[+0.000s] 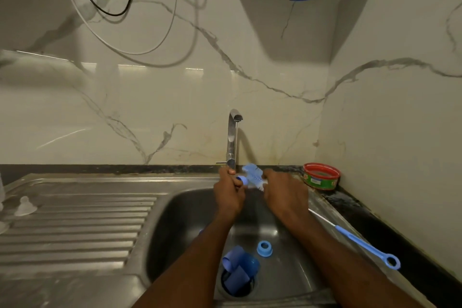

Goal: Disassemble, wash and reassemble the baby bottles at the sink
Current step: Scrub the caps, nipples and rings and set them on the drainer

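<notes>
A home kitchen: a steel sink [295, 207] with ribbed drainboard [75, 227] at lower left, a tap [232, 137] at centre, marble-look wall tiles [150, 97] behind.

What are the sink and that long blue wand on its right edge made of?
The sink looks like brushed stainless steel: grey, ridged, with dull reflections. The wand seems moulded plastic: matte, even light blue, with a ring end and a thin white, probably bristled, tip.
</notes>
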`<state>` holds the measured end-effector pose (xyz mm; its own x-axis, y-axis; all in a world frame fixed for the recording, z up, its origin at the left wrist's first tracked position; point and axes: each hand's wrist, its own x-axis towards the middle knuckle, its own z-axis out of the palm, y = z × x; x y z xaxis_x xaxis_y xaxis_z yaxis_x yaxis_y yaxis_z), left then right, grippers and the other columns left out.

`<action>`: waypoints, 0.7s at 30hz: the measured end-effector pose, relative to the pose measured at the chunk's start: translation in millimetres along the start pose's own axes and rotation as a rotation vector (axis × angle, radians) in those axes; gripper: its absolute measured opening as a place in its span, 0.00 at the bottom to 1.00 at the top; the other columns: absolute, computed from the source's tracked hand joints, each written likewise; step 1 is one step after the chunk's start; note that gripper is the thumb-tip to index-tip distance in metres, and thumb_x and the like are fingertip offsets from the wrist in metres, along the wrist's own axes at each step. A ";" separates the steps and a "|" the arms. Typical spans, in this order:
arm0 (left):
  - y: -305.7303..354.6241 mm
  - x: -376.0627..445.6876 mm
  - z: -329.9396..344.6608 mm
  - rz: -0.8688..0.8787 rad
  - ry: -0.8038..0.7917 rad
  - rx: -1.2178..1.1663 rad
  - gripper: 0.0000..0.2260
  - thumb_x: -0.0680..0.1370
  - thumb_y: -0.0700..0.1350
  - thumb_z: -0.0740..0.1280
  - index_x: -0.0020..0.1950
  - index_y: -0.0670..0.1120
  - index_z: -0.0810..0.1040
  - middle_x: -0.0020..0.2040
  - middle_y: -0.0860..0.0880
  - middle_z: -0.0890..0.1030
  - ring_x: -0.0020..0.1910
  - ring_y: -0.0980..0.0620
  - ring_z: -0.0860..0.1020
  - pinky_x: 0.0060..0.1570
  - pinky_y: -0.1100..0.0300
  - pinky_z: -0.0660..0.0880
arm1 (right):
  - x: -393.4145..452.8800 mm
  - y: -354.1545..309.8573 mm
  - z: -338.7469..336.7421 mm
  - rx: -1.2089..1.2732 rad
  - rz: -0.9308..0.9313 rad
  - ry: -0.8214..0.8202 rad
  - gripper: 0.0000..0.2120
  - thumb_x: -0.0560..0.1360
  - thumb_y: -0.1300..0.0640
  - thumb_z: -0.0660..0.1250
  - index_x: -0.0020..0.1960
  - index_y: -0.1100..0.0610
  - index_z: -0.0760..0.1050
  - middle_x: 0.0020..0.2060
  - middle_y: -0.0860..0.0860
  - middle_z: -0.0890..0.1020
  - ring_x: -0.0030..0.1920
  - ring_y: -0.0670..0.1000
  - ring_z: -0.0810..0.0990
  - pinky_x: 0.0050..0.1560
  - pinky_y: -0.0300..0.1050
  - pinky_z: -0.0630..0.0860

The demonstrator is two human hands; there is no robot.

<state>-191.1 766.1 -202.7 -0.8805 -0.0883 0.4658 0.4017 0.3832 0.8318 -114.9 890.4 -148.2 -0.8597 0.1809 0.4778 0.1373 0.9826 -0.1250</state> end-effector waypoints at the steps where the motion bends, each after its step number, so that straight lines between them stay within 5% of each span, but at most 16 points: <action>1: -4.3 2.2 -1.5 -0.019 0.002 0.007 0.20 0.76 0.41 0.75 0.63 0.46 0.68 0.51 0.49 0.80 0.50 0.51 0.81 0.43 0.67 0.74 | -0.9 -1.0 0.6 -0.006 -0.034 0.008 0.16 0.77 0.47 0.70 0.64 0.45 0.74 0.56 0.49 0.82 0.53 0.52 0.82 0.47 0.47 0.75; 8: -8.9 -0.3 1.8 0.316 -0.311 0.066 0.21 0.76 0.44 0.75 0.64 0.48 0.69 0.50 0.52 0.83 0.49 0.57 0.82 0.52 0.64 0.79 | 3.9 -8.5 -0.6 -0.006 -0.046 -0.070 0.10 0.81 0.53 0.64 0.61 0.51 0.75 0.55 0.53 0.82 0.53 0.56 0.81 0.54 0.53 0.79; 12: -7.5 2.1 -1.2 0.237 -0.158 0.066 0.20 0.76 0.40 0.74 0.62 0.48 0.68 0.46 0.55 0.81 0.42 0.62 0.80 0.41 0.75 0.74 | 6.2 -6.7 0.9 0.008 -0.004 -0.096 0.18 0.78 0.48 0.69 0.67 0.47 0.73 0.60 0.52 0.81 0.57 0.55 0.80 0.57 0.51 0.77; 16: -12.2 7.7 -2.9 0.097 0.004 0.047 0.21 0.76 0.38 0.73 0.58 0.51 0.64 0.47 0.51 0.81 0.44 0.55 0.82 0.36 0.73 0.74 | -1.7 -5.0 4.0 0.013 -0.086 -0.056 0.20 0.77 0.51 0.70 0.68 0.45 0.73 0.60 0.51 0.81 0.57 0.54 0.80 0.53 0.48 0.75; 21: -7.0 3.7 2.4 0.340 -0.241 0.047 0.22 0.75 0.41 0.76 0.63 0.47 0.68 0.48 0.54 0.82 0.45 0.62 0.81 0.46 0.73 0.75 | 3.9 1.9 2.2 0.056 -0.053 -0.003 0.12 0.80 0.50 0.65 0.62 0.48 0.75 0.55 0.51 0.83 0.53 0.55 0.82 0.52 0.51 0.79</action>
<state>-197.8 765.2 -207.6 -0.7356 0.2660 0.6229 0.6726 0.3953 0.6255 -119.1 893.0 -148.4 -0.8665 0.1285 0.4823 0.0642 0.9869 -0.1477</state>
